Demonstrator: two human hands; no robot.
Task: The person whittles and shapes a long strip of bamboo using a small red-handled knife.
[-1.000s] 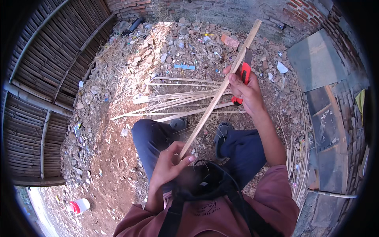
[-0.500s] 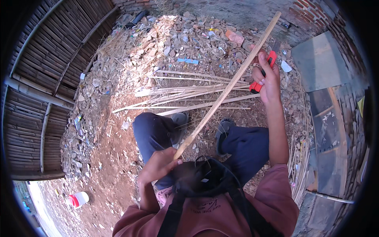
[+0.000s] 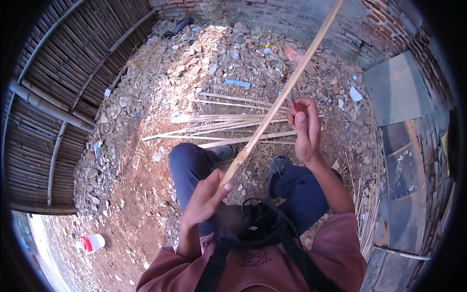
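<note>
A long pale bamboo strip (image 3: 276, 108) slants up and away to the right across my view. My left hand (image 3: 203, 198) is closed round its near end, the thumb lying along it. In my right hand (image 3: 307, 130) is a red box cutter (image 3: 295, 107), seen nearly edge-on beside the strip's right edge and mostly covered by my fingers. I cannot tell whether its blade touches the strip. Beyond my knees, several split bamboo strips (image 3: 214, 127) lie loosely crosswise on the ground.
Broken brick and stone rubble (image 3: 228, 58) covers the ground ahead. A woven bamboo wall (image 3: 73, 63) stands at left, a brick wall (image 3: 384, 29) at far right. Grey boards (image 3: 396, 87) lean on the right. A white jug with a red band (image 3: 92, 243) lies at lower left.
My right hand has come left and nearer, turning the box cutter edge-on beside the strip. My left hand, still gripping the strip, has shifted slightly up and right.
</note>
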